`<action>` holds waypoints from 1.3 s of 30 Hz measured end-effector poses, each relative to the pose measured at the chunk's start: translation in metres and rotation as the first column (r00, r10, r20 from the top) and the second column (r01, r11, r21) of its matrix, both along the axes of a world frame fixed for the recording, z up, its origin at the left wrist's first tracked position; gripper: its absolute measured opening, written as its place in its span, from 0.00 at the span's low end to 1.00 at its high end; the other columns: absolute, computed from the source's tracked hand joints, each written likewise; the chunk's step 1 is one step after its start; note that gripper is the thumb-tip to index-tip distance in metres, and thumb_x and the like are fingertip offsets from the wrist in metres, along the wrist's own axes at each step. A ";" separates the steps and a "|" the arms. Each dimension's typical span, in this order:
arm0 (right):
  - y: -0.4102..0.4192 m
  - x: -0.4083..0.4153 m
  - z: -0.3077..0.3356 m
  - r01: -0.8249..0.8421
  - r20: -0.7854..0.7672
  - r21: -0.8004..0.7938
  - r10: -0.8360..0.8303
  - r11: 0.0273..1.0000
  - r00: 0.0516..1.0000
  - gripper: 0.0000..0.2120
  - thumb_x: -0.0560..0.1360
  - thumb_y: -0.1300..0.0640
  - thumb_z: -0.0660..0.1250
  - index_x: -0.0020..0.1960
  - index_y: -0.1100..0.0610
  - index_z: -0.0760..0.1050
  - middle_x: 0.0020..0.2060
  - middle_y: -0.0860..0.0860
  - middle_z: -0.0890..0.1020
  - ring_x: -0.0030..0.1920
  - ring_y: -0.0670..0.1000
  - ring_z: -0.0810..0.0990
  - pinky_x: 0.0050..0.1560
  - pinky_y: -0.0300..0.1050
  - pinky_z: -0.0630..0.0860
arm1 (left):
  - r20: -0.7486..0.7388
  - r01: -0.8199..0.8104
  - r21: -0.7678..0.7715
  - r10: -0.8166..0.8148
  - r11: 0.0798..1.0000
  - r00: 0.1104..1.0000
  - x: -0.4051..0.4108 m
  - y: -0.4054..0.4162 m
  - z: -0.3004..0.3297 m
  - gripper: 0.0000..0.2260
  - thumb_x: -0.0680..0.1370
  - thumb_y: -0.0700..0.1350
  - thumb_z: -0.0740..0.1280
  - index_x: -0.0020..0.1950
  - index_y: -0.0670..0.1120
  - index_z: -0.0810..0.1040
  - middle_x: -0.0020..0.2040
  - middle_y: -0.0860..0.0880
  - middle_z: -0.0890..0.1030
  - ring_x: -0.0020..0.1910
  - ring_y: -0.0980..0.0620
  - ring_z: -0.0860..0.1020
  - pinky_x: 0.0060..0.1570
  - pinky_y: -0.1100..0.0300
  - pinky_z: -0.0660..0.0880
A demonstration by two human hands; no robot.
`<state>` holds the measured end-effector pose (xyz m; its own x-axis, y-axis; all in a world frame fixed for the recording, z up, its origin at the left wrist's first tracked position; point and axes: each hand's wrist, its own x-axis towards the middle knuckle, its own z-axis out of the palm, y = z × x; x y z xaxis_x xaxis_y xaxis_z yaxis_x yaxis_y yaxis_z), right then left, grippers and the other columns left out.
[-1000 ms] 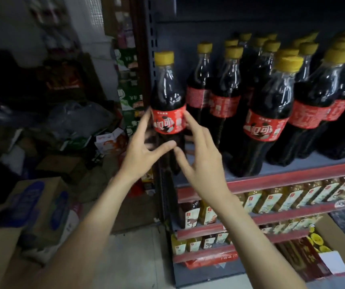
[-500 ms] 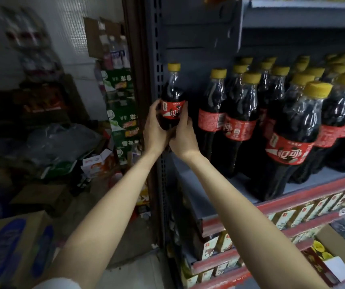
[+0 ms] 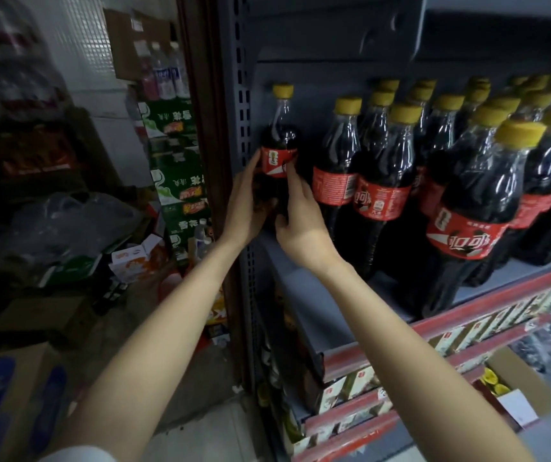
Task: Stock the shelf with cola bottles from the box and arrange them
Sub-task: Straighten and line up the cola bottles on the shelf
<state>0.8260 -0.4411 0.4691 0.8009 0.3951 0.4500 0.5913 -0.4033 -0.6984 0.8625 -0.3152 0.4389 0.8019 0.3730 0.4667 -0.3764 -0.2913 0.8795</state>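
Left hand (image 3: 246, 208), right hand (image 3: 300, 225) grip cola bottle (image 3: 279, 151): yellow cap, red label, seemingly upright on shelf (image 3: 304, 288).

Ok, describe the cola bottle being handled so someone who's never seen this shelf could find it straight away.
Look at the grey shelf of yellow-capped cola bottles. At its far left end, beside the slotted upright, one cola bottle stands alone. Unlike its packed neighbours, it has a left hand and right hand around it.
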 end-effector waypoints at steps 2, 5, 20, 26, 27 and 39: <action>-0.024 -0.024 -0.008 -0.006 0.054 0.110 0.000 0.994 0.999 0.34 0.72 0.71 0.59 0.76 0.58 0.56 0.69 0.58 0.68 0.67 0.55 0.71 0.66 0.47 0.71 | -0.045 -0.048 0.110 0.053 0.993 0.998 -0.002 -0.002 -0.003 0.24 0.79 0.41 0.63 0.75 0.49 0.63 0.71 0.44 0.68 0.65 0.57 0.72 0.63 0.60 0.70; -0.059 -0.046 -0.027 0.082 0.069 0.198 -0.097 0.977 0.993 0.28 0.74 0.68 0.60 0.74 0.57 0.63 0.63 0.53 0.74 0.63 0.50 0.75 0.63 0.50 0.74 | 0.153 -0.205 0.188 0.177 0.961 0.972 -0.014 -0.017 -0.007 0.25 0.75 0.35 0.66 0.71 0.44 0.65 0.66 0.45 0.70 0.61 0.57 0.72 0.61 0.60 0.73; -0.050 -0.011 -0.031 -0.039 -0.289 0.218 0.103 0.975 0.952 0.45 0.69 0.58 0.64 0.78 0.55 0.40 0.73 0.56 0.63 0.73 0.50 0.63 0.72 0.45 0.63 | -0.047 0.156 -0.058 -0.159 0.986 0.986 -0.054 -0.046 -0.012 0.17 0.77 0.52 0.63 0.66 0.61 0.67 0.64 0.51 0.73 0.62 0.49 0.74 0.59 0.58 0.74; -0.039 0.013 -0.015 -0.025 -0.383 0.340 0.162 0.940 0.909 0.35 0.73 0.72 0.64 0.75 0.58 0.55 0.62 0.51 0.73 0.64 0.48 0.71 0.67 0.45 0.69 | -0.079 0.192 0.009 -0.191 0.981 0.978 -0.052 -0.041 -0.019 0.28 0.78 0.35 0.65 0.68 0.60 0.61 0.68 0.52 0.69 0.67 0.56 0.70 0.64 0.58 0.71; -0.039 0.016 -0.017 -0.017 -0.374 0.319 0.142 0.948 0.916 0.34 0.73 0.71 0.64 0.75 0.59 0.55 0.63 0.52 0.73 0.65 0.49 0.71 0.69 0.48 0.69 | -0.081 0.182 0.016 -0.180 0.983 0.980 -0.051 -0.042 -0.020 0.29 0.77 0.34 0.66 0.68 0.60 0.60 0.66 0.53 0.70 0.64 0.59 0.72 0.60 0.63 0.72; -0.024 0.010 -0.029 0.066 -0.106 0.143 -0.051 0.988 0.993 0.36 0.81 0.58 0.59 0.78 0.52 0.37 0.67 0.66 0.68 0.61 0.66 0.74 0.59 0.63 0.74 | -0.086 0.017 0.211 0.001 0.977 0.996 -0.045 -0.037 -0.027 0.37 0.71 0.35 0.73 0.74 0.55 0.60 0.58 0.56 0.74 0.52 0.70 0.74 0.56 0.61 0.76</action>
